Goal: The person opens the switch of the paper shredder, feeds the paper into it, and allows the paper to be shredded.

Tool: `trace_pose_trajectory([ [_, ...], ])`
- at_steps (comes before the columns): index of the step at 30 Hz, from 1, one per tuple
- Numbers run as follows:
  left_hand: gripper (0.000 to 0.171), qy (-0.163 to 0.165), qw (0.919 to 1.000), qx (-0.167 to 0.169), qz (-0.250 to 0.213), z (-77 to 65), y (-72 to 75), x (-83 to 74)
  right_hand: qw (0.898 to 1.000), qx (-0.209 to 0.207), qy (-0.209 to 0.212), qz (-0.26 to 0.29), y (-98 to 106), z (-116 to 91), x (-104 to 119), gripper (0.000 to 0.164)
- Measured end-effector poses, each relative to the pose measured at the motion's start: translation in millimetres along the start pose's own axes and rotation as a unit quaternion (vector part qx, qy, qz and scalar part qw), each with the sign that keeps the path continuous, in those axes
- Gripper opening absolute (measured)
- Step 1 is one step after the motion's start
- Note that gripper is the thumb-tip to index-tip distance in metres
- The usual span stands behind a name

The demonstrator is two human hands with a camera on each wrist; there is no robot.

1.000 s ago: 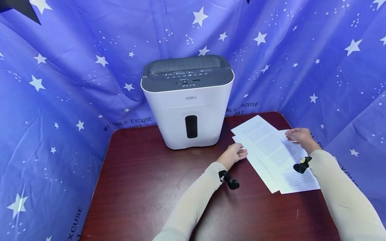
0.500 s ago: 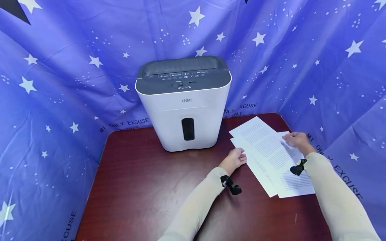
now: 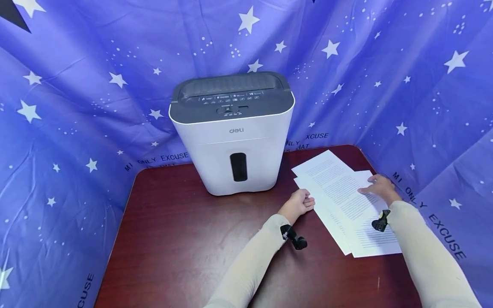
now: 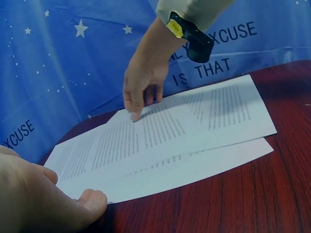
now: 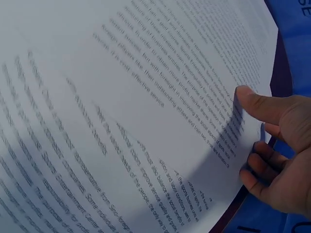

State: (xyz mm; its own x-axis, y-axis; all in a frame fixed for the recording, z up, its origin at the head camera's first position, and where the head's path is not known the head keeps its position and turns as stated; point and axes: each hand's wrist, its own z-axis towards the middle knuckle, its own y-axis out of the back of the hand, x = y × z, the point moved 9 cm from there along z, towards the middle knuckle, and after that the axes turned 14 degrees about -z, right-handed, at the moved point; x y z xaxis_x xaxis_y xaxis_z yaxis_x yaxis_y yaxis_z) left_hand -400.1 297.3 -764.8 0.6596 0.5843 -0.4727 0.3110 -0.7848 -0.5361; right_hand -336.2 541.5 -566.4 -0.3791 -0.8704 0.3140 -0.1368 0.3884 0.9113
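Here's the left hand (image 3: 295, 206) at the left edge of the papers (image 3: 334, 194), palm turned toward them, fingers (image 3: 309, 203) loosely bent and their tips in plain view, no grip closed on any sheet. The left wrist view puts its thumb (image 4: 91, 203) right at the sheets' edge; how firmly it presses, I can't tell.

Across on the right, the right hand (image 3: 381, 188) is at the right edge of the papers, toward the far end. Thumb (image 5: 265, 106) out nearly straight over the printed page, fingers curved in at the border, a clear gap between the two: a half-open hand, not a clench. Whether the index finger slips under the sheet, I can't tell.

And the papers themselves? Flat on the right part of the table (image 3: 185, 244), between the two hands, several printed sheets overlapping at uneven angles, corners sticking out at the far and near ends.

To their left, at the far side, the white shredder (image 3: 209, 156) stands upright, dark top, well apart from the right hand. Blue starry curtain (image 3: 96, 124) behind it all, pale sleeves (image 3: 246, 265) on both arms.
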Motion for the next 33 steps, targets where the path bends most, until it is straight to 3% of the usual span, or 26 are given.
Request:
trace_pose_trajectory([
  [2, 0.016, -0.003, 1.0, 0.003, 0.005, -38.6, -3.3, -16.0, 1.0, 0.001, 0.005, -0.013, -1, -2, 2, 0.071],
  [3, 0.015, -0.001, 1.0, 0.005, 0.004, -45.4, -3.5, -19.9, 1.0, 0.004, 0.004, -0.017, -1, -4, 3, 0.07],
  [4, 0.018, 0.002, 1.0, 0.003, 0.004, -30.4, -1.8, -16.4, 1.0, 0.007, 0.003, -0.019, -2, -5, 4, 0.069],
  [7, 0.023, 0.026, 0.9996, 0.001, 0.006, 78.6, 14.0, 17.7, 0.999, 0.04, -0.019, -0.004, -8, -10, 4, 0.069],
  [9, 0.029, 0.032, 0.9994, -0.004, 0.01, 106.0, 22.0, 23.9, 0.997, 0.063, -0.038, 0.003, -13, -13, 3, 0.073],
  [11, 0.033, 0.037, 0.9991, -0.008, 0.021, 98.9, 26.3, 17.6, 0.995, 0.087, -0.055, 0.007, -19, -14, 2, 0.079],
  [16, 0.036, 0.028, 0.998, -0.028, 0.05, 39.6, 30.0, -15.4, 0.99, 0.119, -0.072, 0.011, -30, -13, 6, 0.091],
  [18, 0.034, 0.025, 0.9971, -0.036, 0.062, 23.4, 31.8, -27.8, 0.989, 0.13, -0.067, 0.034, -34, -13, 11, 0.087],
  [22, 0.025, 0.03, 0.9966, -0.044, 0.063, 20.1, 36.8, -44.1, 0.981, 0.165, -0.038, 0.096, -40, -14, 21, 0.084],
  [26, 0.023, 0.022, 0.9963, -0.058, 0.06, 31.4, 41.3, -51.1, 0.964, 0.212, -0.024, 0.158, -45, -19, 26, 0.082],
  [28, 0.028, 0.01, 0.9958, -0.062, 0.067, 26.6, 40.4, -52.4, 0.951, 0.237, -0.027, 0.197, -48, -24, 27, 0.078],
  [30, 0.033, -0.002, 0.9954, -0.058, 0.076, 11.9, 37.9, -55.5, 0.936, 0.257, -0.031, 0.239, -52, -29, 28, 0.066],
  [33, 0.031, -0.017, 0.9946, -0.052, 0.088, -35.4, 32.2, -66.2, 0.917, 0.278, -0.035, 0.285, -55, -36, 28, 0.038],
])
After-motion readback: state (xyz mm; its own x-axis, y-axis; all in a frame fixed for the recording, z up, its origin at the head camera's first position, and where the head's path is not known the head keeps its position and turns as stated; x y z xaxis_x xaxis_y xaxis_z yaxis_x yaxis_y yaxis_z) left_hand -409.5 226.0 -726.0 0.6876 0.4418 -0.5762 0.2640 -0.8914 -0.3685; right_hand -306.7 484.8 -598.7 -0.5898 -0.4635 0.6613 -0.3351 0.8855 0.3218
